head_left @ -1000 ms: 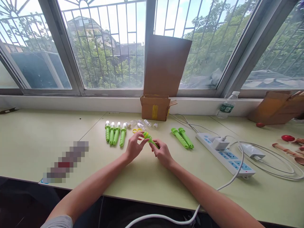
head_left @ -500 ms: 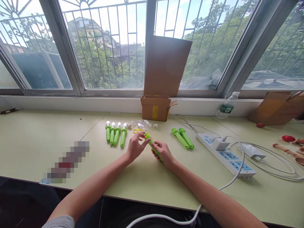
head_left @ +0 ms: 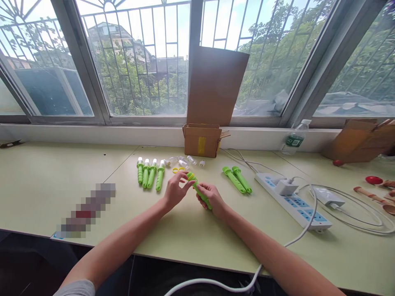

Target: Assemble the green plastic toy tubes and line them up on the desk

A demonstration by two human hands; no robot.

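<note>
Both hands are on one green ribbed plastic handle [head_left: 206, 199], tilted over the middle of the table. My right hand [head_left: 214, 198] wraps the lower shaft. At the wider top end, my left hand [head_left: 175, 191] pinches around a yellow ring [head_left: 190, 176] seated there; its fingers partly cover that end. Just beyond my left hand lie loose yellow rings [head_left: 175, 169] and several clear plastic pieces [head_left: 183, 162]. To the left, several green handles with white tops [head_left: 151, 174] lie in a row. Two green handles without white tops [head_left: 236, 180] rest to the right.
A small cardboard box [head_left: 202, 140] stands by the window sill. On the right are a white power strip [head_left: 294, 201] with cables, a plastic bottle [head_left: 295, 139] and wooden spoon-like items [head_left: 370, 195]. A blurred-out object [head_left: 88, 211] lies on the left. A white cable crosses the front edge.
Hardly anything differs. Both hands keep their hold on the green handle, with only a very slight shift to the left.
</note>
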